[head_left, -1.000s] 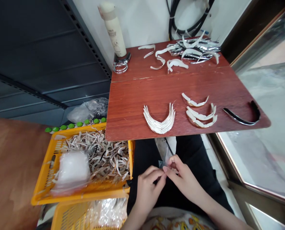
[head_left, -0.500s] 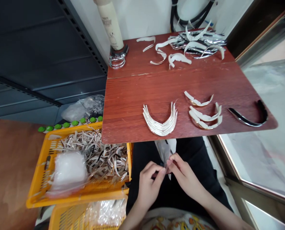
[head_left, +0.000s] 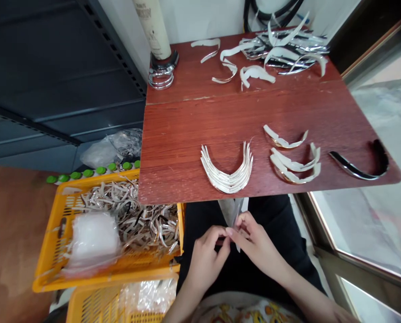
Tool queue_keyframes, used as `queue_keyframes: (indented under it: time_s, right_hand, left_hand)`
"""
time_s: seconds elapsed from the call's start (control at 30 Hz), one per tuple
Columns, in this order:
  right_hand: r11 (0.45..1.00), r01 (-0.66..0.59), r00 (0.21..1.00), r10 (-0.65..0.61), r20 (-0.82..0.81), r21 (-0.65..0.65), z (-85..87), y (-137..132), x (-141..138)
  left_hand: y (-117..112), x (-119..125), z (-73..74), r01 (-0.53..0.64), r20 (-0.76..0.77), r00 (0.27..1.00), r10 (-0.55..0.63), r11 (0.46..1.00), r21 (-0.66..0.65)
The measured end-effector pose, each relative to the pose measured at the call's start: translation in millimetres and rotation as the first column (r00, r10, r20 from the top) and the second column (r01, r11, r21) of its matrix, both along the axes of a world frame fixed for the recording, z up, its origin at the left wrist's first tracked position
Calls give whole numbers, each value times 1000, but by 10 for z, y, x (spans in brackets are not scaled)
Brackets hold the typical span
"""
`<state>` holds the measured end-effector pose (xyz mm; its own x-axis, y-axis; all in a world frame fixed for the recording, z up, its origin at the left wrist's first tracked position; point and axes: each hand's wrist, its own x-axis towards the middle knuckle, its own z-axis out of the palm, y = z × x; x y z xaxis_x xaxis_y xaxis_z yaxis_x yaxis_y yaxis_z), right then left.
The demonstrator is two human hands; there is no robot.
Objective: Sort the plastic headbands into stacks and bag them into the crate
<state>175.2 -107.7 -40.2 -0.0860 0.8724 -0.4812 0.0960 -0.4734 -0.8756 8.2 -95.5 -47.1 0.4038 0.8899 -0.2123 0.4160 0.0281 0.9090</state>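
Both my hands are low over my lap, just below the table's front edge, fingertips close together. My left hand (head_left: 209,255) and my right hand (head_left: 256,242) pinch a clear plastic bag (head_left: 228,211) between them; its far end runs under the table edge. What the bag contains, if anything, I cannot make out. Straight above on the table (head_left: 187,130) lies a nested stack of curved white strips (head_left: 227,172). To its right are several curved white and gold strips (head_left: 296,168) and one curved black strip with a shiny edge (head_left: 357,166).
Left of my lap, a yellow crate (head_left: 48,242) holds many loose curved strips (head_left: 146,220) and a packet of clear bags (head_left: 94,240). Under it is another yellow crate (head_left: 92,305). At the table's back are a strip pile (head_left: 288,54) and a cream bottle (head_left: 155,31).
My right hand's fingers have shifted left over the bag, closer to my left fingertips. The view has moved slightly; the strips on the table lie as before.
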Motion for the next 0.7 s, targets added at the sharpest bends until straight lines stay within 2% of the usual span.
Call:
queue_keyframes:
  time_s: [0.2,0.43,0.6,0.7]
  right_hand:
    - [1000,-16,999,16,28,2,-10,40,-4]
    - [1000,-10,997,11,72,-14,-46,96,-3]
    - [1000,21,998,-21,61,3,-107,112,26]
    - [1000,15,997,-13,78,-21,-106,125,42]
  left_hand:
    - [20,3,-47,-49,5,999,49,998,32]
    - [35,11,-71,27,-45,999,-20,983,181]
    - [34,33,-122,-37,-85,994,65,954,298]
    - [59,23,-116,6,-184,980,69,927,376]
